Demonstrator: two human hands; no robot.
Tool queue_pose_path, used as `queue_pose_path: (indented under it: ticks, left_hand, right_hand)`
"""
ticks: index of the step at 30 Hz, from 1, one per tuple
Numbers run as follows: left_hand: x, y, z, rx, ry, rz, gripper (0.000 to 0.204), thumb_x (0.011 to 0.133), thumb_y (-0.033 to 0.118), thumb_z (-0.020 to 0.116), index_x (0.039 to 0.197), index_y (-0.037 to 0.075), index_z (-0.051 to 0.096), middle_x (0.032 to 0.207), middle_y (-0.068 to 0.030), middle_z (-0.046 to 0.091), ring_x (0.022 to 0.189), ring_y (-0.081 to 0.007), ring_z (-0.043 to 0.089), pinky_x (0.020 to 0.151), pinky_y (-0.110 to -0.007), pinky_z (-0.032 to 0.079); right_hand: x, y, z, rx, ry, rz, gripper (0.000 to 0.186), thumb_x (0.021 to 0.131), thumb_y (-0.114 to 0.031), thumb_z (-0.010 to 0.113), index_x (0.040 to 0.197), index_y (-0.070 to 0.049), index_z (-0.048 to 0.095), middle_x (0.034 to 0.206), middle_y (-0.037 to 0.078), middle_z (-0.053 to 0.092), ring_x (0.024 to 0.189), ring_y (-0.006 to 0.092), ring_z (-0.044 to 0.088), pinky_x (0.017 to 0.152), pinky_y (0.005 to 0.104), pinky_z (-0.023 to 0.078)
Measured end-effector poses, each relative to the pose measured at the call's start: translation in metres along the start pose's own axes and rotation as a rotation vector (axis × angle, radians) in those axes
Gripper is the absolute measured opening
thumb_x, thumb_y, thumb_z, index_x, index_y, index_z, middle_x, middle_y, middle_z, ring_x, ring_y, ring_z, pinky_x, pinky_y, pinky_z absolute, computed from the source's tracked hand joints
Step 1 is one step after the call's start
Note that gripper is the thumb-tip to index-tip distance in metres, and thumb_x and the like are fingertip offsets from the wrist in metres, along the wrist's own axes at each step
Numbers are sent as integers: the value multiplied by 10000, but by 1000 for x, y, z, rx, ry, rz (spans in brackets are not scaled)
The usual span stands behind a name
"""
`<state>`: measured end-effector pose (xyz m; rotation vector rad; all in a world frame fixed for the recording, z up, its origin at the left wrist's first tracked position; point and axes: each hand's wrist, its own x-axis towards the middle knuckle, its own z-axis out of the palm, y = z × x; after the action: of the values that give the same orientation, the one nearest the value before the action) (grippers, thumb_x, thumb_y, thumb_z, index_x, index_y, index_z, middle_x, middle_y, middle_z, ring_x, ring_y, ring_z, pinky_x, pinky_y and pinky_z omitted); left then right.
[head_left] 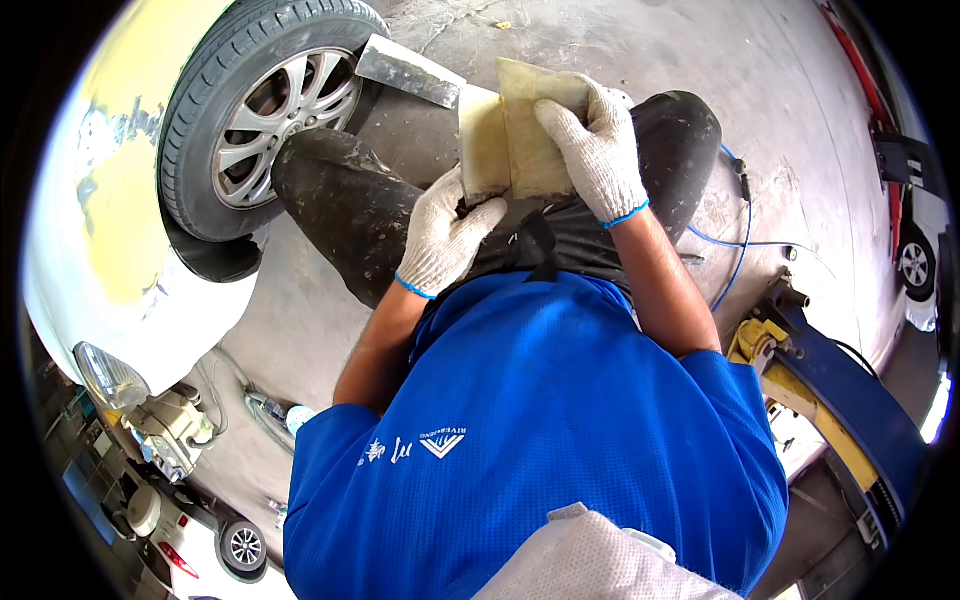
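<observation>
My left hand [442,238], in a white knitted glove with a blue cuff, is closed on the lower end of a flat, pale yellow putty spreader [483,140]. In my right hand [600,145], gloved the same way, is a wider square putty plate [532,115] smeared with dull yellow. The thumb lies across its face and the other fingers are behind it. The two flat pieces meet or overlap along one edge, above my lap. Beyond the spreader is a grey-and-white flat strip [412,72]; I cannot tell what it rests on.
At the left stands a white car body [185,320] with yellow filler patches, close to its wheel [285,130]. A blue hose [745,235] runs over the floor at the right. A blue-and-yellow lift arm [840,400] is at the lower right. Another white car [205,540] stands behind.
</observation>
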<state>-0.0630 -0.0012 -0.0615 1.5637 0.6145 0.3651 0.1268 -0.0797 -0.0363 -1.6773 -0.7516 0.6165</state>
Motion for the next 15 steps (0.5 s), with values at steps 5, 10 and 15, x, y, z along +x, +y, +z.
queue_pose_path:
  ticks: [5, 10, 15]
  left_hand:
    - [2, 8, 0, -135, 118, -136, 208, 882, 25, 675, 1089, 1, 673, 907, -30, 690, 810, -96, 623, 765, -282, 510]
    - [6, 4, 7, 32, 40, 3, 184, 858, 11, 681, 1040, 33, 687, 868, -14, 685, 731, -42, 575, 691, -233, 485]
    - [9, 7, -2, -121, 83, -22, 170, 870, 15, 674, 1039, 23, 687, 872, -7, 686, 759, -51, 578, 704, -231, 482]
  right_hand:
    - [0, 6, -3, 172, 45, 89, 190, 880, -125, 679, 999, 21, 657, 870, 49, 690, 804, 83, 604, 750, 275, 512]
    - [0, -3, -2, 52, 7, 11, 172, 877, -125, 677, 980, 12, 663, 858, 46, 691, 795, 81, 605, 734, 271, 513]
    - [3, 3, -8, 99, 86, 16, 179, 889, -107, 659, 1012, 20, 685, 883, 24, 696, 804, 62, 602, 727, 248, 508]
